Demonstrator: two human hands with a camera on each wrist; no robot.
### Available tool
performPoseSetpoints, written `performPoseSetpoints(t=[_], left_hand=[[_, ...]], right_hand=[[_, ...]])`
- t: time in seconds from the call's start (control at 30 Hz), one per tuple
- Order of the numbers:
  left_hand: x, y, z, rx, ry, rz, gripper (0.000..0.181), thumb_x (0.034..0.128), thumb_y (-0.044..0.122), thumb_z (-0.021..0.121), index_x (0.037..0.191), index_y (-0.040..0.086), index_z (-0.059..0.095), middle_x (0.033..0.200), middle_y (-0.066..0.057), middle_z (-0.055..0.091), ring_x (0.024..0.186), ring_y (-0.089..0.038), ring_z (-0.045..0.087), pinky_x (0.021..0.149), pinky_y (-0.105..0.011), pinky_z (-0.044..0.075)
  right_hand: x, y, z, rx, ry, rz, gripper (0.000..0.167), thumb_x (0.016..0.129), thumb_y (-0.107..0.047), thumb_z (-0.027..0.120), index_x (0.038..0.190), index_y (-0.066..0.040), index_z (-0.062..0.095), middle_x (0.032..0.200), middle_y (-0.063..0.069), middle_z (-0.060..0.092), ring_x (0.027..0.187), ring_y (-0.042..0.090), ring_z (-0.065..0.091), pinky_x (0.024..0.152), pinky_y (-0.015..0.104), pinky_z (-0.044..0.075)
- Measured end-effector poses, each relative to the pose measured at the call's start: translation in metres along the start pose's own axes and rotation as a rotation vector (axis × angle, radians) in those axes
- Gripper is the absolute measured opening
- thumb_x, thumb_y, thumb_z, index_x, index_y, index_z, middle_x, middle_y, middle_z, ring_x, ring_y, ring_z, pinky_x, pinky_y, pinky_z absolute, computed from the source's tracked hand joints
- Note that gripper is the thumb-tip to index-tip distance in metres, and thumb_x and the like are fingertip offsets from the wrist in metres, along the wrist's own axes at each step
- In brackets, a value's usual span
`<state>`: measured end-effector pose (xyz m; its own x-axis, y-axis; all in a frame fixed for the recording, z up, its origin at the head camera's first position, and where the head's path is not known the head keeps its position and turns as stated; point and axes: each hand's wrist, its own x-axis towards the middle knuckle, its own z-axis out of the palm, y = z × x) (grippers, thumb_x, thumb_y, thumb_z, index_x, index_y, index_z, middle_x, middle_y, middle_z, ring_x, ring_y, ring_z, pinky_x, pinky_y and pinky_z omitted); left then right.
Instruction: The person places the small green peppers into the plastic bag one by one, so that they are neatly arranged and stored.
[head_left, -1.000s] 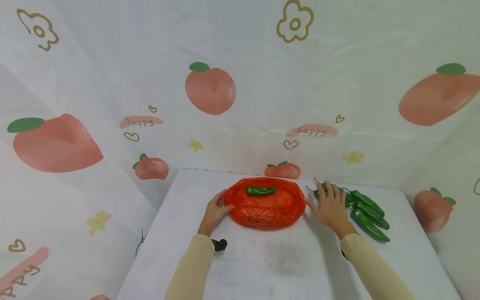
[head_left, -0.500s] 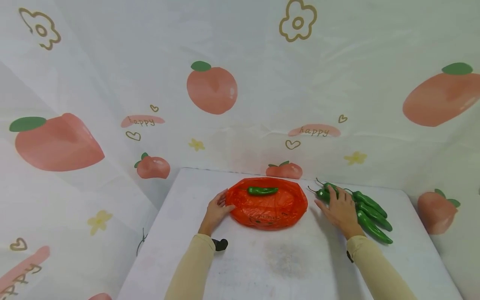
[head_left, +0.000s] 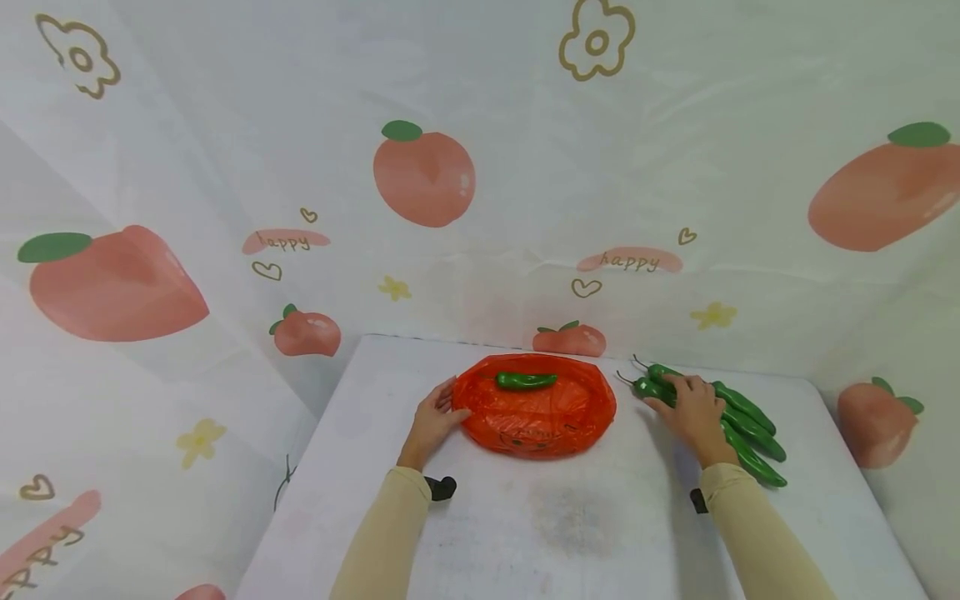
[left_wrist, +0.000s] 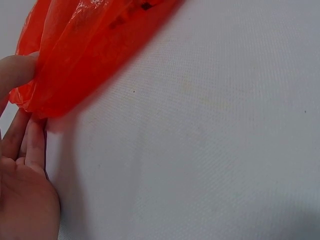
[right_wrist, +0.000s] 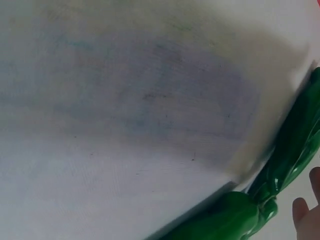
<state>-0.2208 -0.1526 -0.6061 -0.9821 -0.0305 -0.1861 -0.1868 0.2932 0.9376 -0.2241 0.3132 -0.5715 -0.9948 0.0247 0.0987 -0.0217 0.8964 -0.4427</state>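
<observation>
In the head view, a red plastic bag (head_left: 525, 421) lies spread on the table with one green chili pepper (head_left: 527, 381) on it. My left hand (head_left: 433, 423) holds the bag's left end; the left wrist view shows the thumb on the film (left_wrist: 100, 55) and the other fingers beneath. Right of the bag, my right hand (head_left: 696, 415) reaches over a group of green peppers (head_left: 753, 433), its thumb and fingers on either side of a pepper (head_left: 651, 389). In the right wrist view, bent fingertips (right_wrist: 301, 210) stand slightly apart from a pepper (right_wrist: 295, 140); the thumb is hidden there.
A white table (head_left: 480, 533) carries everything, with a printed white curtain (head_left: 487, 275) behind and at the sides. A black object (head_left: 442, 488) shows beside the left sleeve, and another dark piece (head_left: 698, 501) beside the right sleeve.
My right hand has moved right, away from the bag's edge, and its fingers have bent down around a pepper. My left hand and the bag have stayed in place.
</observation>
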Motion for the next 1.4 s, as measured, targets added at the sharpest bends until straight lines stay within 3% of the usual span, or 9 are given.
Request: performPoseSetpoints(t=[0.23, 0.53, 0.67, 0.93, 1.1, 1.4], left_hand=[[-0.002, -0.001, 0.001, -0.004, -0.003, -0.006, 0.070, 0.0908, 0.019, 0.076, 0.153, 0.025, 0.046, 0.154, -0.005, 0.052, 0.143, -0.029, 0.050, 0.119, -0.046, 0.043], [0.001, 0.000, -0.001, -0.028, -0.013, 0.014, 0.071, 0.0904, 0.018, 0.077, 0.153, 0.026, 0.046, 0.154, -0.007, 0.051, 0.144, -0.030, 0.049, 0.119, -0.046, 0.043], [0.000, 0.001, -0.002, -0.033, -0.011, 0.010, 0.071, 0.0897, 0.017, 0.078, 0.153, 0.025, 0.047, 0.153, -0.007, 0.053, 0.143, -0.029, 0.050, 0.118, -0.045, 0.044], [0.000, -0.001, -0.001, -0.003, -0.003, 0.021, 0.071, 0.0907, 0.018, 0.077, 0.154, 0.022, 0.045, 0.154, -0.009, 0.052, 0.143, -0.031, 0.050, 0.119, -0.047, 0.043], [0.000, -0.001, 0.000, -0.006, 0.001, 0.024, 0.070, 0.0905, 0.018, 0.077, 0.153, 0.023, 0.046, 0.154, -0.006, 0.053, 0.143, -0.029, 0.051, 0.119, -0.046, 0.044], [0.000, -0.001, 0.001, -0.007, 0.003, 0.022, 0.069, 0.0913, 0.018, 0.076, 0.153, 0.023, 0.046, 0.154, -0.006, 0.052, 0.143, -0.029, 0.050, 0.120, -0.046, 0.043]], right_hand=[[-0.002, 0.004, 0.000, 0.012, -0.050, 0.051, 0.057, 0.097, -0.040, 0.068, 0.134, 0.002, 0.056, 0.139, 0.037, 0.042, 0.124, 0.060, 0.037, 0.094, 0.076, 0.028], [0.001, 0.003, 0.000, -0.015, -0.132, 0.084, 0.059, 0.101, -0.037, 0.061, 0.144, 0.001, 0.049, 0.143, 0.039, 0.041, 0.129, 0.065, 0.034, 0.102, 0.088, 0.020], [-0.001, 0.002, 0.002, -0.014, -0.119, 0.077, 0.054, 0.101, -0.032, 0.060, 0.143, 0.001, 0.050, 0.140, 0.040, 0.043, 0.127, 0.065, 0.036, 0.102, 0.090, 0.018], [-0.008, 0.004, 0.008, 0.035, -0.064, 0.006, 0.041, 0.099, -0.019, 0.063, 0.134, 0.001, 0.058, 0.130, 0.040, 0.052, 0.117, 0.065, 0.046, 0.096, 0.078, 0.037], [-0.010, 0.006, 0.008, 0.049, -0.059, -0.038, 0.039, 0.097, -0.013, 0.066, 0.131, 0.003, 0.057, 0.122, 0.039, 0.060, 0.114, 0.060, 0.054, 0.097, 0.072, 0.043], [-0.010, 0.005, 0.004, 0.050, -0.163, -0.011, 0.051, 0.096, -0.007, 0.065, 0.142, 0.004, 0.047, 0.142, 0.040, 0.049, 0.132, 0.059, 0.044, 0.112, 0.075, 0.031]])
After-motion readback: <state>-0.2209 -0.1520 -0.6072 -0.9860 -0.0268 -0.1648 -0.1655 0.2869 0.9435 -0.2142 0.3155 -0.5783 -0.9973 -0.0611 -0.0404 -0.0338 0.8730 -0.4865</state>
